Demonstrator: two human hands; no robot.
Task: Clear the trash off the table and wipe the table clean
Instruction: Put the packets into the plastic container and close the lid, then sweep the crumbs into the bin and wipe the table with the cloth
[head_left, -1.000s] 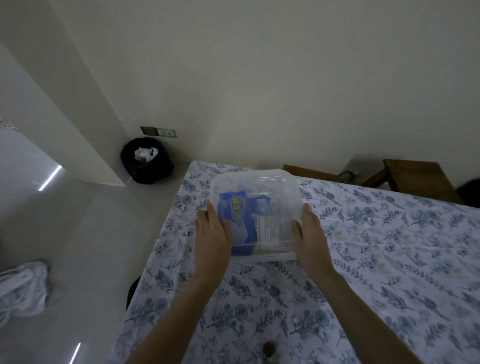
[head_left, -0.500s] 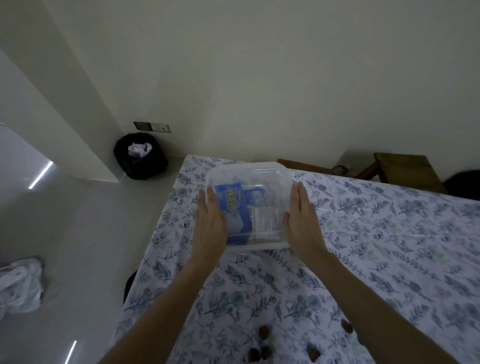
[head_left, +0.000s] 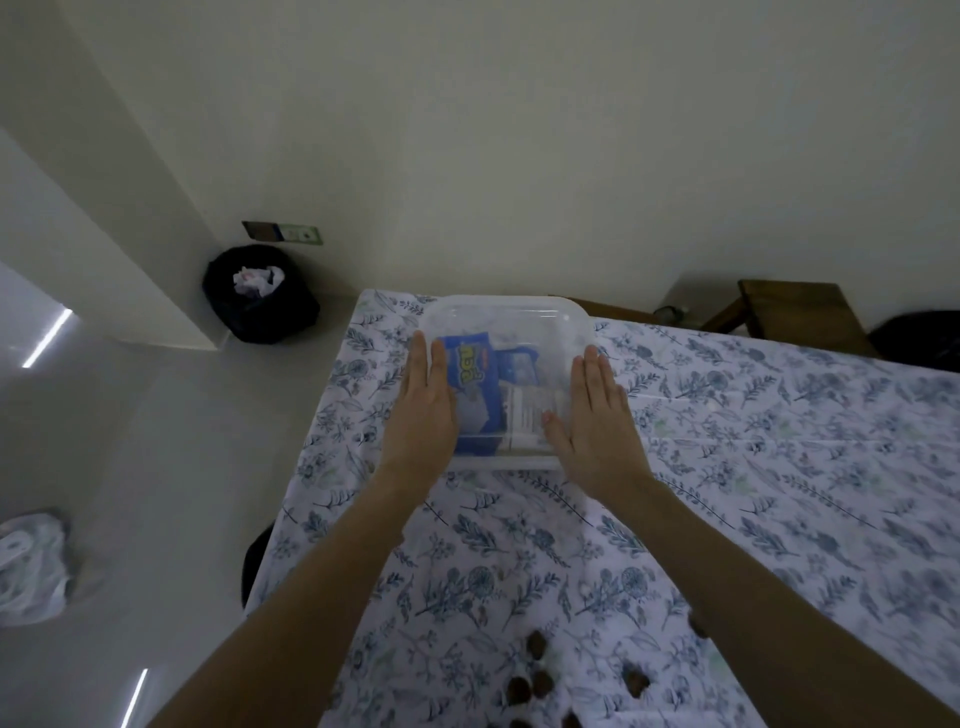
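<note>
A clear plastic container (head_left: 506, 314) rests on the far left corner of the table (head_left: 779, 467), which is covered with a blue floral cloth. Inside the container lie a blue snack packet (head_left: 470, 374) and a clear wrapper with a white label. My left hand (head_left: 423, 410) lies flat against the container's left side, fingers straight. My right hand (head_left: 597, 415) lies flat against its right side, thumb spread toward the front wall. Neither hand curls around the rim. Several small brown shells or crumbs (head_left: 535, 647) are scattered on the cloth near me, between my forearms.
A black-lined trash bin (head_left: 260, 293) with crumpled white paper in it stands on the floor by the wall, left of the table. A wooden stool (head_left: 800, 312) stands behind the table's far edge. A white plastic bag (head_left: 31, 566) lies on the floor at far left.
The container has slid away from me toward the far left corner. My fingers have straightened from a grip into flat palms. More brown bits have come into view near me.
</note>
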